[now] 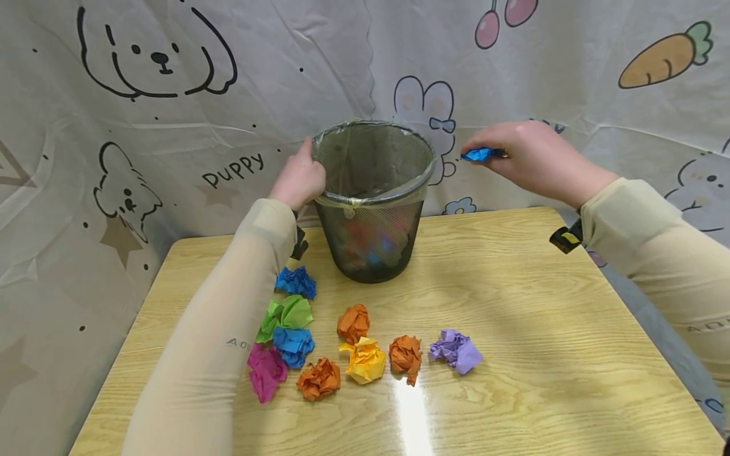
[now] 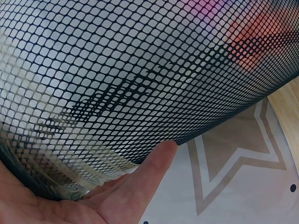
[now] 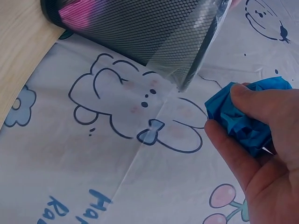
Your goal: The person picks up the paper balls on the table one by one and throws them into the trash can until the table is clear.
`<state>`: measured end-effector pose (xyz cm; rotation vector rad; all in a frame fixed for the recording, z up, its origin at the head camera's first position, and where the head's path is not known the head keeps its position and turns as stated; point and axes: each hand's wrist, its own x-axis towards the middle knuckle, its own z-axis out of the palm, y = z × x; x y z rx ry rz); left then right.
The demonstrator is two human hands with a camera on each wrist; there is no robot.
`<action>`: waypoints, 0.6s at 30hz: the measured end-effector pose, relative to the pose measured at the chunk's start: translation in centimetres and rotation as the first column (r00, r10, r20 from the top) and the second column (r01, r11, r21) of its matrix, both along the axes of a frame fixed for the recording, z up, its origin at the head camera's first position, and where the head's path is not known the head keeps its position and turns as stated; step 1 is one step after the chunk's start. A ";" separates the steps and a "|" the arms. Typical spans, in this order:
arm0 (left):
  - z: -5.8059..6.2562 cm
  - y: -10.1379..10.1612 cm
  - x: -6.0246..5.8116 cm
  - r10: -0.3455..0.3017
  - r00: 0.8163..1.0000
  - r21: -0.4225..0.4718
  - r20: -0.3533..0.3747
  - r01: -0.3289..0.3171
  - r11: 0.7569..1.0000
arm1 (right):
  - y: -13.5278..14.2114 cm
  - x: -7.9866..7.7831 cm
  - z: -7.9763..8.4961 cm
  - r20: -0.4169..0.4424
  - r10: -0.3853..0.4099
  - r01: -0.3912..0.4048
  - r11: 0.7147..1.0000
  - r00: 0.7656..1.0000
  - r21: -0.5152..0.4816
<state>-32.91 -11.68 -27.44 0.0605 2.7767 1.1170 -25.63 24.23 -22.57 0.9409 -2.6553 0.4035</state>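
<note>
My left hand grips the left rim of a black mesh wastebasket lined with a clear bag. In the left wrist view, the thumb lies along the outside of the mesh, below the rim. Colourful crumpled paper shows blurred through the wall near the basket's bottom. My right hand pinches a crumpled blue paper ball between thumb and fingers. It is raised to the right of the basket, about level with the rim and apart from it.
Before the basket lie paper balls: blue, green, another blue, magenta, three orange including one in front, yellow and purple. The wooden table meets a printed cloth behind.
</note>
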 end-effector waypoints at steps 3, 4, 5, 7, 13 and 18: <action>-0.1 0.0 -0.1 0.002 1.000 0.000 0.003 -0.002 1.000 | -0.7 -0.6 0.1 -0.003 -0.004 0.004 1.000 1.000 -0.017; -0.1 0.0 -0.2 0.001 1.000 -0.001 0.002 -0.001 1.000 | -0.9 -0.8 0.2 -0.003 -0.007 0.007 1.000 1.000 -0.022; 0.0 0.0 -0.2 0.001 1.000 -0.002 0.003 -0.001 1.000 | -1.2 -1.0 0.3 0.001 -0.011 0.011 1.000 1.000 -0.028; 0.0 0.0 -0.2 0.003 1.000 -0.005 0.003 -0.003 1.000 | -1.8 -1.5 0.4 0.006 -0.010 0.010 0.999 1.000 -0.041; -0.1 0.0 -0.4 -0.002 1.000 -0.037 -0.027 0.001 0.999 | -3.9 -2.8 0.9 0.038 -0.024 0.027 0.997 0.999 -0.078; -0.1 0.0 -0.4 -0.009 1.000 -0.041 -0.028 0.008 0.999 | -5.4 -3.9 1.1 0.058 -0.042 0.046 0.997 0.997 -0.065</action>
